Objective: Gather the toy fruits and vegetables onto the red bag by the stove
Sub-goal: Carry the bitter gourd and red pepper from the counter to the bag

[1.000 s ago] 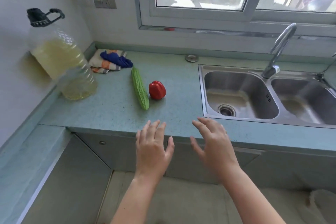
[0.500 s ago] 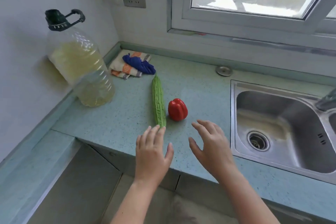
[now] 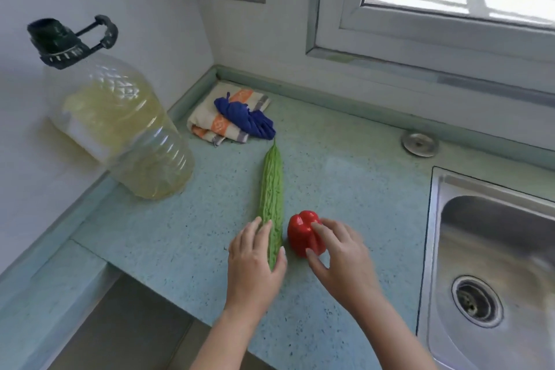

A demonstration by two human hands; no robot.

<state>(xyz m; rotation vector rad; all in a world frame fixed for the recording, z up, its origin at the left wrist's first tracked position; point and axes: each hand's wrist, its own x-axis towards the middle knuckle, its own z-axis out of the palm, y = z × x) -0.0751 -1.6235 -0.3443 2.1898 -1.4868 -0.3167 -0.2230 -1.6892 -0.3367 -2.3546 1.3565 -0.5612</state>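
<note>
We find both task items on the pale green countertop [image 3: 345, 183], left of the steel sink [image 3: 492, 219]. The toy bitter gourd [image 3: 271, 186] lies lengthwise, its far tip just beside a folded striped cloth [image 3: 210, 120] with a blue cloth [image 3: 246, 119] bunched on it. The toy red pepper [image 3: 300, 231] sits just beside the gourd's near end, on its right. The left hand [image 3: 255, 261] covers that near end, fingers over the top and left flank, thumb against the right flank, holding it. The right hand [image 3: 339, 255] pinches the pepper, forefinger on its crown and thumb low on its near side. Both items rest on the counter. A large oil bottle [image 3: 126, 129] stands against the left wall, well apart from the hands.
</note>
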